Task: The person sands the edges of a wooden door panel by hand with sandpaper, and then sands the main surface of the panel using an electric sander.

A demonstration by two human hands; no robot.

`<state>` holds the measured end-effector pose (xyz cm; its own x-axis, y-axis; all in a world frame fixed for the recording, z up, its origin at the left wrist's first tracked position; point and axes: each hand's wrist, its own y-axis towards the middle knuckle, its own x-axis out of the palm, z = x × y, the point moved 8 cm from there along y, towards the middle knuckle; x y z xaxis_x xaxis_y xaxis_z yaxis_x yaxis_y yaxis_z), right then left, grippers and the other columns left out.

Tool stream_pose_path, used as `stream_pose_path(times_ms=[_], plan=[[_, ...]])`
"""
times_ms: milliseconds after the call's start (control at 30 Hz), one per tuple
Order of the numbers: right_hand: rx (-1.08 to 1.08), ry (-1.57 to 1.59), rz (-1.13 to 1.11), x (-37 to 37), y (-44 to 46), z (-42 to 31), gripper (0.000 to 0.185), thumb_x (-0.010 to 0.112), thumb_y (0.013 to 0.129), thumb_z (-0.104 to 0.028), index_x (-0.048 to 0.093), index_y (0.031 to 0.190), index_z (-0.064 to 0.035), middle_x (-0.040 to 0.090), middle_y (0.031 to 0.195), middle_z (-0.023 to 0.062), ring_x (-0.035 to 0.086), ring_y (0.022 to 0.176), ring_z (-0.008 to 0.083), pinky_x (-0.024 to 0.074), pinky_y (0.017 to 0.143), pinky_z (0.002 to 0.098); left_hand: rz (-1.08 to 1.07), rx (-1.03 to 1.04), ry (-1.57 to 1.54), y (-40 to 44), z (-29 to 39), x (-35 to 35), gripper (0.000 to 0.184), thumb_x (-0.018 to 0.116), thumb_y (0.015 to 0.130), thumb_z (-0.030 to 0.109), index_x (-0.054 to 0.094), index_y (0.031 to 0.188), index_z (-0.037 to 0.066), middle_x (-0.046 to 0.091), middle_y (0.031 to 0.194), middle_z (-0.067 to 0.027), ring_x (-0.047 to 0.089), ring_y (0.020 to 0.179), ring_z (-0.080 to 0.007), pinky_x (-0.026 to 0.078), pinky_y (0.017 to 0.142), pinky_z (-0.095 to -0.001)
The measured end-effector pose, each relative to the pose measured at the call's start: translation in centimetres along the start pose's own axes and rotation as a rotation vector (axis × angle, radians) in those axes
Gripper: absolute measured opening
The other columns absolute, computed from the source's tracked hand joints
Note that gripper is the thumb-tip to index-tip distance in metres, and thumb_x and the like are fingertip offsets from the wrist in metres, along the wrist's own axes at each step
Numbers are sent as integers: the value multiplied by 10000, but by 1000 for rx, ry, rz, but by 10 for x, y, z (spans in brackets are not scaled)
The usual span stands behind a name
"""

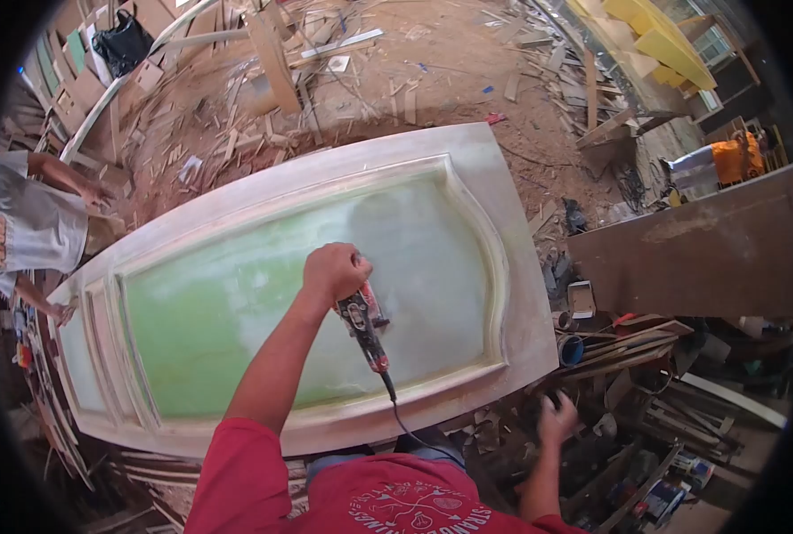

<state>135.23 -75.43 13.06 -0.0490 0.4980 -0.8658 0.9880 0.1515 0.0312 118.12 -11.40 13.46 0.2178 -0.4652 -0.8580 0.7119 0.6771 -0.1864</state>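
Note:
My left hand (336,271) is closed around the top of a corded electric sander (362,320), which rests on the panel of a large door (525,294). The door lies flat, with a pale moulded frame around its panel. Green colour (183,338) covers the panel's left part, while a cloudy grey-white area (432,276) lies to the right, around the sander. From the tool a black cord (405,425) runs down towards my body. My right hand (557,418) hangs off the door's near right corner, slightly blurred, its fingers apart and nothing visible in them.
At the door's left end another person (36,214) stands with a hand (61,313) on its edge. Wood scraps (236,142) litter the dirt floor beyond. A brown board (690,254) stands at the right, above timber offcuts (628,347). A wooden post (272,62) rises behind.

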Motion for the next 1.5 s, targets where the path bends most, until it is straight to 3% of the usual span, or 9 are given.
stream_pose_path(times_ms=[33,67,167,333,633,867,1167,1333,1500], plan=[[141,218,-311,36,0,-112,416,826,850,-126,778,1244,-3,778,1204,188,726,1178,325,549,1066,439,14,19,-16,3,8,5,320,682,843,375,801,841,78,783,880,-197,762,857,-419,614,812,-526],[29,339,-364,88,-6,-141,521,847,863,-146,731,1352,-7,720,1359,193,669,1295,307,517,1120,429,30,34,-33,6,13,13,317,684,843,374,802,836,79,784,878,-195,763,856,-416,614,814,-526],[-317,420,-784,182,-44,-329,1002,905,866,-318,362,1684,-114,663,1415,238,683,1258,358,552,1085,458,50,40,-33,5,24,26,318,670,852,370,813,846,86,789,888,-192,768,862,-413,621,818,-519],[-380,-47,-740,266,-83,-451,905,798,896,-243,259,1600,-64,725,1187,285,725,1040,496,580,924,567,93,-23,-56,-3,-15,3,343,652,862,369,811,873,65,788,912,-209,766,874,-433,622,836,-531],[-603,179,-752,344,-129,-576,718,795,904,-271,367,1428,-31,755,1041,285,716,1010,525,562,886,612,200,-246,-36,19,-161,-73,422,622,900,433,803,917,52,787,980,-252,760,934,-464,606,859,-545],[-705,223,-791,341,-131,-590,834,852,861,-404,387,1458,-53,763,1085,302,718,1006,544,570,870,619,408,-259,-127,14,-188,-80,380,649,899,395,798,931,47,789,932,-244,770,899,-446,605,863,-523],[-576,90,-931,256,-132,-450,878,857,865,-352,349,1535,-100,749,1201,282,726,1058,540,589,879,595,411,-441,-1024,-93,-93,32,249,685,954,212,738,902,-26,749,730,-178,778,712,-291,604,720,-415],[-639,95,-947,234,-137,-402,967,918,846,-315,308,1564,-95,751,1182,270,743,1039,517,600,845,568,578,-431,-831,-147,-49,51,286,766,921,229,697,1068,-6,760,1042,-195,742,1000,-369,587,907,-463],[-666,106,-984,258,-148,-439,926,880,865,-279,312,1561,-54,764,1100,283,737,1005,529,591,819,571,644,-473,-783,-154,-73,24,391,793,879,239,649,1166,16,728,1126,-214,665,1157,-435,541,1001,-502]])
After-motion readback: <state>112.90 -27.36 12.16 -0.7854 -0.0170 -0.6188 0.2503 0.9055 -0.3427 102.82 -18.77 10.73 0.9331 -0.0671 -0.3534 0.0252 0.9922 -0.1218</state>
